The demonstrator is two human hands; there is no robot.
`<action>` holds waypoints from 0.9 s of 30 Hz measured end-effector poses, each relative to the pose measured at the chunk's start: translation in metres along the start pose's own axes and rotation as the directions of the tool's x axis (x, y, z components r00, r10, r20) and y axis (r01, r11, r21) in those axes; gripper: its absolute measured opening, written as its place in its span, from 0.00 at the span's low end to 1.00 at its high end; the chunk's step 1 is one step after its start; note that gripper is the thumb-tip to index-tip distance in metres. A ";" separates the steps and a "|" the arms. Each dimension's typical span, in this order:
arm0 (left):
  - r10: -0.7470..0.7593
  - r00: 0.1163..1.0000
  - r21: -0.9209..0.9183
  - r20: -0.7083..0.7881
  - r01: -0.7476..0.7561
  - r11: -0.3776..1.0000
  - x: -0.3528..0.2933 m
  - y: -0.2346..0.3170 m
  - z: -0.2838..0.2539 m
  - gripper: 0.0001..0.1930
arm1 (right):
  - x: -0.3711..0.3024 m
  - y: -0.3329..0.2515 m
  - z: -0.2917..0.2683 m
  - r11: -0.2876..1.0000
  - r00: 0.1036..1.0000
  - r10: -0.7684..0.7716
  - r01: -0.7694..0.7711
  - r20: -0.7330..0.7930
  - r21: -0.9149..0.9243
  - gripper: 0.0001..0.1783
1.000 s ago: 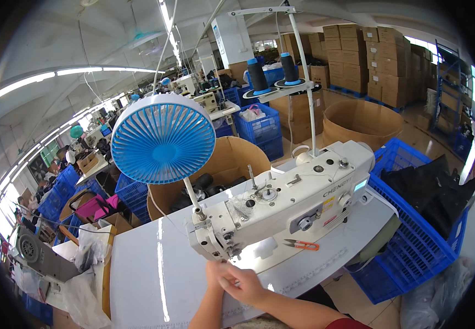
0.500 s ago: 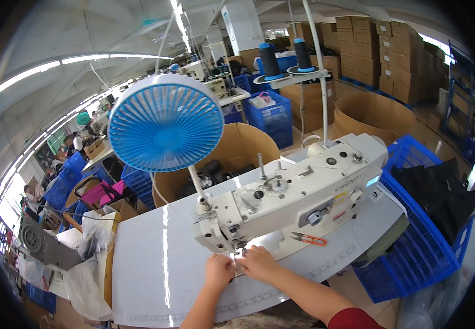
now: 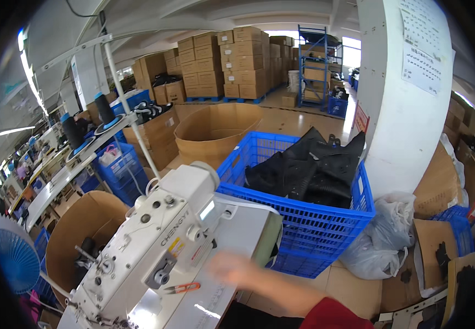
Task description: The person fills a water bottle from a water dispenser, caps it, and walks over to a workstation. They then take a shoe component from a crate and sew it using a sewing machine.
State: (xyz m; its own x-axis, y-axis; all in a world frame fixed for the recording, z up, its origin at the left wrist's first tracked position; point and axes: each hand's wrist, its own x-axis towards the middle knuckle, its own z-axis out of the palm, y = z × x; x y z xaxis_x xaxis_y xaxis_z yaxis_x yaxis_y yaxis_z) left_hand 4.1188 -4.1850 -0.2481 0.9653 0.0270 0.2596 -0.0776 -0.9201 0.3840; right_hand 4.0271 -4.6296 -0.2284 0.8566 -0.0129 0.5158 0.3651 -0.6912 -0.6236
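My right hand (image 3: 230,267) is over the right part of the sewing table (image 3: 207,307), its fingers smeared by motion, so I cannot make out whether it holds anything. Close to its left lie orange-handled thread snips (image 3: 182,288) on the tabletop. Beyond them stands the white industrial sewing machine (image 3: 144,233), running from the lower left to its handwheel end. My left hand is out of the picture.
Right of the table, a blue plastic crate (image 3: 320,219) is heaped with black material (image 3: 314,170). Clear plastic bags (image 3: 385,241) lie beside it, near a white pillar (image 3: 405,120). Behind the machine are a round cardboard bin (image 3: 215,143), a blue fan (image 3: 13,257) and thread cones (image 3: 106,109).
The view has swung to the right. My right hand has left the needle area and moved right, past the snips; my left hand has gone out of view.
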 end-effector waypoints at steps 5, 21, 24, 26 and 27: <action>-0.168 0.984 0.228 0.060 0.150 0.962 0.006 -0.011 0.013 0.27 | -0.003 0.159 -0.216 0.535 0.375 0.184 -0.814 -0.909 -0.228 0.33; -0.197 0.978 0.249 0.065 0.175 0.953 -0.013 -0.037 0.033 0.20 | -0.023 0.271 -0.229 0.699 0.154 0.626 -0.545 -0.764 0.463 0.28; -0.114 0.993 0.322 0.014 0.103 0.941 -0.014 -0.066 0.051 0.18 | -0.037 0.244 -0.243 0.758 0.161 0.465 -0.580 -0.871 0.297 0.23; -0.069 0.998 0.384 -0.009 0.067 0.921 -0.018 -0.081 0.054 0.16 | -0.040 0.196 -0.250 0.902 0.262 0.265 -0.407 -0.928 0.143 0.19; -0.071 0.997 0.384 -0.011 0.069 0.921 -0.032 -0.078 0.044 0.16 | -0.043 0.152 -0.255 0.899 0.328 0.312 -0.406 -0.892 0.165 0.19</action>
State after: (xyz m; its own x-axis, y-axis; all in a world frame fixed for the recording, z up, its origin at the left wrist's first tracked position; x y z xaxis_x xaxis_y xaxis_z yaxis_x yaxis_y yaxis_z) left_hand 4.1050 -4.1311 -0.3259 0.9657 0.0959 0.2413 0.0910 -0.9954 0.0313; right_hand 3.9532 -4.9179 -0.1955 0.0701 -0.8640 0.4986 0.0406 -0.4970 -0.8668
